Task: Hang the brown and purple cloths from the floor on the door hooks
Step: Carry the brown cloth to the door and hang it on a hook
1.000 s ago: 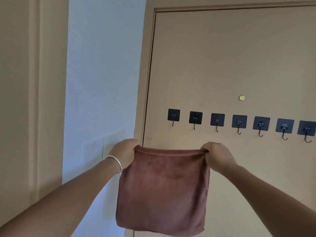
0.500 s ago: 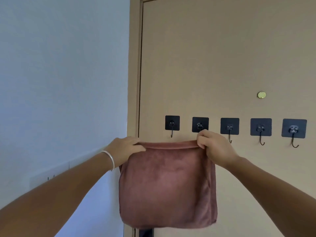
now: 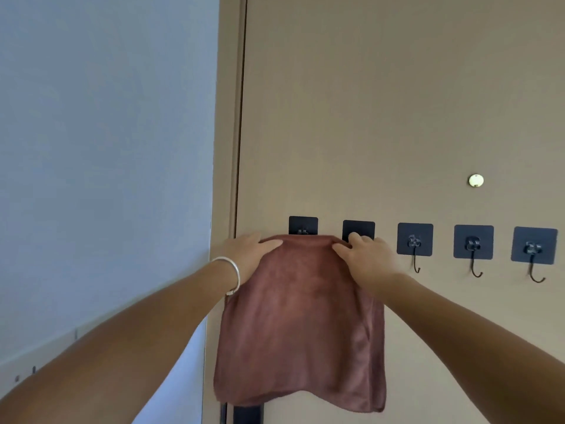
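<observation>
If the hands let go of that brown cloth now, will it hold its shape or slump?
Likely slump: the brown cloth hangs limp, its bottom edge wavy. Probably light; both hands hold it by the top edge alone. Its plush surface may catch on the hooks.

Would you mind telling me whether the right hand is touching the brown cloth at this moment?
Touching. The head view shows the right hand pinching the brown cloth at its top right corner, thumb pressed on the fabric just below the second hook plate.

Both arms reach forward and up — the left hand (image 3: 249, 255), a bangle (image 3: 230, 272) on its wrist, and the right hand (image 3: 365, 260) each grip a top corner of the brown cloth (image 3: 299, 325).
</observation>
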A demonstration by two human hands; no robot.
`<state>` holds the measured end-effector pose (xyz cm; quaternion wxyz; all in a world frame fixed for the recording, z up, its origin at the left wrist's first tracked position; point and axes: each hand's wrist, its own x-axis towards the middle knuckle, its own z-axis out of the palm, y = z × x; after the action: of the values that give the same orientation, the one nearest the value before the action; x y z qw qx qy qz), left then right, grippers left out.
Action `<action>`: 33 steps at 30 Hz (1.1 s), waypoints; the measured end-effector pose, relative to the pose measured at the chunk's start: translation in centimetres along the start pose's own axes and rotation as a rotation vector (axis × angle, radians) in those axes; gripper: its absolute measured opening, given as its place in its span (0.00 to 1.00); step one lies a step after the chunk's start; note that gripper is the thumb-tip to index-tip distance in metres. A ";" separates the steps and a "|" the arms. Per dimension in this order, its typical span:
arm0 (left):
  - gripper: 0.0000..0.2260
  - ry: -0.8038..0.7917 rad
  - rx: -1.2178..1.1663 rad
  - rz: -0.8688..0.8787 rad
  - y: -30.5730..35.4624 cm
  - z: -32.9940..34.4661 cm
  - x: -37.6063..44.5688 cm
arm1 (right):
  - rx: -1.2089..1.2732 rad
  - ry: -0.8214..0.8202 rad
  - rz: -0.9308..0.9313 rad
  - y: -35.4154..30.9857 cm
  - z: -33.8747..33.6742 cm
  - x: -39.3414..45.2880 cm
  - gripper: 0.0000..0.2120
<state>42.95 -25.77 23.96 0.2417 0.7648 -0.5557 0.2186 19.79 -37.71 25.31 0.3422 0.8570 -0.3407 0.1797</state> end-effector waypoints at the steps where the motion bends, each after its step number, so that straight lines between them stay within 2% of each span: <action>1: 0.26 -0.025 -0.008 0.001 0.0 0.6 0.3 | -0.017 -0.023 0.026 -0.6 0.1 0.2 0.18; 3: 0.27 -0.085 0.008 0.014 -0.1 2.1 0.2 | -0.048 -0.076 0.071 -2.0 0.6 0.3 0.17; 5: 0.21 -0.140 -0.045 0.003 -0.3 3.6 -0.6 | -0.081 -0.123 0.084 -3.7 1.5 -0.1 0.16; 9: 0.32 -0.219 -0.064 0.030 -0.1 6.3 -2.5 | -0.035 -0.213 0.079 -6.5 3.3 -1.3 0.17; 11: 0.33 -0.242 -0.202 0.005 0.8 7.9 -3.4 | 0.059 -0.266 0.090 -8.0 4.0 -1.8 0.18; 13: 0.29 -0.302 -0.403 -0.029 1.9 9.0 -4.6 | 0.166 -0.319 0.096 -9.4 4.6 -2.1 0.20; 14: 0.26 -0.316 -0.415 -0.012 2.3 9.2 -4.9 | 0.203 -0.342 0.097 -10.0 4.8 -2.1 0.21; 17: 0.27 -0.375 -0.167 0.029 2.0 8.4 -3.6 | 0.220 -0.343 0.088 -10.2 4.5 -2.0 0.25; 19: 0.23 -0.379 0.023 0.053 1.6 6.5 -2.6 | 0.164 -0.306 0.055 -9.4 4.2 -2.2 0.28; 21: 0.18 -0.331 0.153 0.102 1.2 4.4 -2.1 | 0.112 -0.268 0.041 -8.5 4.0 -2.6 0.26; 24: 0.16 -0.196 0.252 0.141 1.3 1.6 -1.6 | 0.113 -0.214 0.043 -7.2 3.3 -3.2 0.18; 28: 0.18 0.008 0.120 0.213 2.8 0.1 -0.7 | 0.122 -0.114 0.088 -5.2 2.2 -4.2 0.14; 31: 0.23 0.074 0.079 0.298 4.8 0.4 -0.3 | 0.056 -0.071 0.174 -3.4 1.3 -5.6 0.12; 33: 0.20 0.117 0.073 0.358 6.5 0.6 -0.1 | 0.006 -0.060 0.248 -2.1 0.6 -6.9 0.11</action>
<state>36.79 -27.75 24.28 0.2030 0.6481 -0.6597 0.3220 16.42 -33.86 20.18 0.3044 0.8143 -0.4538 0.1958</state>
